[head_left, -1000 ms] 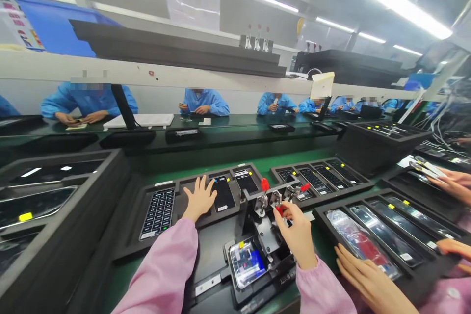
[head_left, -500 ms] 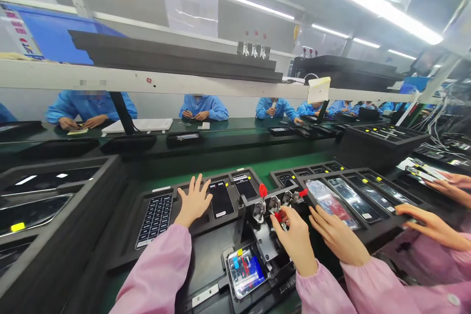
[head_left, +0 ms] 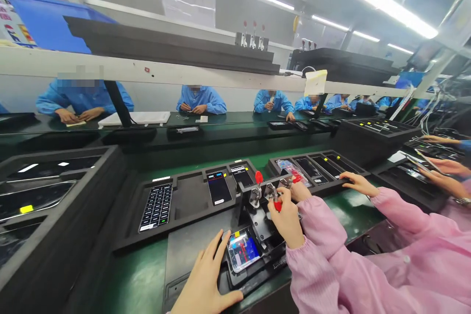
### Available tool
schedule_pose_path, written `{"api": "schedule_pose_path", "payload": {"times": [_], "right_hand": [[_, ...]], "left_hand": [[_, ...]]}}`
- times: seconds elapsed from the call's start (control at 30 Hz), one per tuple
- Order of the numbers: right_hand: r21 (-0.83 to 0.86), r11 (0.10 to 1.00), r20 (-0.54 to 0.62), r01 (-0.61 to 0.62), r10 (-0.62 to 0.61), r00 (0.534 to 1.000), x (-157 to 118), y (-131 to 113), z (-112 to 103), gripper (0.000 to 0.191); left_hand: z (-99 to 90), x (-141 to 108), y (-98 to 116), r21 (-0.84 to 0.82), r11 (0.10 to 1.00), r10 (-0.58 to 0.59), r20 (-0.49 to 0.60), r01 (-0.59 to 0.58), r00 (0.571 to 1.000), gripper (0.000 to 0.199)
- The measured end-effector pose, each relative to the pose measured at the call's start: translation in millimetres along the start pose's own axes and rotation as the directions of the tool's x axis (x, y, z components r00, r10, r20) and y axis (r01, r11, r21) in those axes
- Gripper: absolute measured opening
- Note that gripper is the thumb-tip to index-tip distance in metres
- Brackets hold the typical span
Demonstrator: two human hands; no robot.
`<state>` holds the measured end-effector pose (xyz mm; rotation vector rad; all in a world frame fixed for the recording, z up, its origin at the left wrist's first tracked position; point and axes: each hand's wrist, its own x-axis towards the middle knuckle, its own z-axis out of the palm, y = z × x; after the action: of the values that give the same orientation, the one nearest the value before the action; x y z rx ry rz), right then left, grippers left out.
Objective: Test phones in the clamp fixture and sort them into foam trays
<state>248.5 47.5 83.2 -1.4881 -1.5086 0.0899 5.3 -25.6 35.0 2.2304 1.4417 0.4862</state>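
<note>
At the lower middle, my left hand (head_left: 208, 274) has its fingers spread along the left edge of the black clamp fixture (head_left: 253, 267). A phone-sized device (head_left: 243, 251) with a lit, colourful screen and a yellow tab lies in this fixture. My right hand (head_left: 289, 221) has its fingers closed round a red-tipped clamp lever (head_left: 277, 205) on the fixture's upright part. Another red lever (head_left: 259, 177) stands up to its left. Behind is a foam tray (head_left: 191, 201) with a dark phone (head_left: 219, 189) and a phone showing a grid of keys (head_left: 156, 207).
At the right, a co-worker's hands (head_left: 358, 184) are at a second foam tray (head_left: 324, 187) of phones, one of them close behind my right hand. Stacked foam trays (head_left: 91, 216) stand at the left. People in blue sit across the bench, under a white shelf beam (head_left: 221, 83).
My left hand has come down from the foam tray to the fixture's left side. My right hand stays at the lever. The co-worker's tray now sits farther back, with the co-worker's hands at it.
</note>
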Motion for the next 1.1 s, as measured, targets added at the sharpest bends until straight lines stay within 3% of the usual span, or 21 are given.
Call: {"api": "schedule_pose_path", "payload": {"times": [0.13, 0.2, 0.27, 0.37, 0.47, 0.6, 0.77, 0.83, 0.9, 0.97, 1.0, 1.07, 1.1], "right_hand": [[0.051, 0.996, -0.26, 0.074, -0.058, 0.964, 12, -10, -21, 0.05], [0.02, 0.995, -0.345, 0.095, -0.082, 0.935, 26, -13, -31, 0.05], [-0.018, 0.994, -0.354, 0.104, -0.104, 0.93, 42, -13, -39, 0.043], [-0.017, 0.99, -0.258, 0.14, -0.139, 0.956, 56, -13, -48, 0.027], [-0.038, 0.989, -0.238, 0.14, -0.145, 0.961, 44, -8, -53, 0.027], [-0.149, 0.981, -0.315, 0.12, -0.162, 0.935, -2, 14, -44, 0.025], [-0.286, 0.95, -0.076, 0.127, -0.154, 0.985, -34, 38, -16, 0.034], [-0.294, 0.95, -0.035, 0.103, -0.119, 0.992, -36, 46, -15, 0.036], [-0.313, 0.932, 0.022, 0.185, -0.188, 0.982, -33, 59, -25, 0.04], [-0.323, 0.873, 0.149, 0.366, -0.335, 0.93, -27, 80, -45, 0.04], [-0.318, 0.823, 0.24, 0.47, -0.41, 0.88, -22, 92, -56, 0.039], [-0.336, 0.703, 0.399, 0.627, -0.497, 0.771, -12, 114, -74, 0.04], [-0.402, 0.622, 0.438, 0.671, -0.513, 0.738, -7, 122, -80, 0.042]], "left_hand": [[8.9, 17, -7, -0.051, 0.996, 0.064, -0.063, -0.067, 0.996, 0.1], [14.3, 24, -5, -0.05, 0.994, 0.09, -0.082, -0.094, 0.993, 0.095], [22.2, 30, 1, -0.04, 0.992, 0.115, -0.102, -0.12, 0.988, 0.089], [33.3, 39, 11, -0.031, 0.989, 0.139, -0.112, -0.143, 0.984, 0.082], [37.9, 43, 14, -0.037, 0.989, 0.138, -0.101, -0.142, 0.985, 0.08], [38.1, 44, 10, -0.044, 0.991, 0.121, -0.07, -0.125, 0.99, 0.083], [39.5, 45, 11, -0.036, 0.992, 0.115, -0.06, -0.117, 0.992, 0.082], [38.6, 44, 12, -0.029, 0.993, 0.112, -0.035, -0.113, 0.993, 0.084], [33.6, 42, 13, -0.031, 0.993, 0.118, 0.001, -0.118, 0.993, 0.087], [21.4, 41, 10, -0.048, 0.992, 0.12, 0.01, -0.12, 0.993, 0.087], [12.0, 43, 7, -0.051, 0.992, 0.112, -0.009, -0.112, 0.994, 0.081], [-12.1, 56, 1, -0.015, 0.997, 0.074, -0.091, -0.076, 0.993, 0.059], [-25.6, 67, -2, 0.04, 0.998, 0.054, -0.141, -0.049, 0.989, 0.046]]}}
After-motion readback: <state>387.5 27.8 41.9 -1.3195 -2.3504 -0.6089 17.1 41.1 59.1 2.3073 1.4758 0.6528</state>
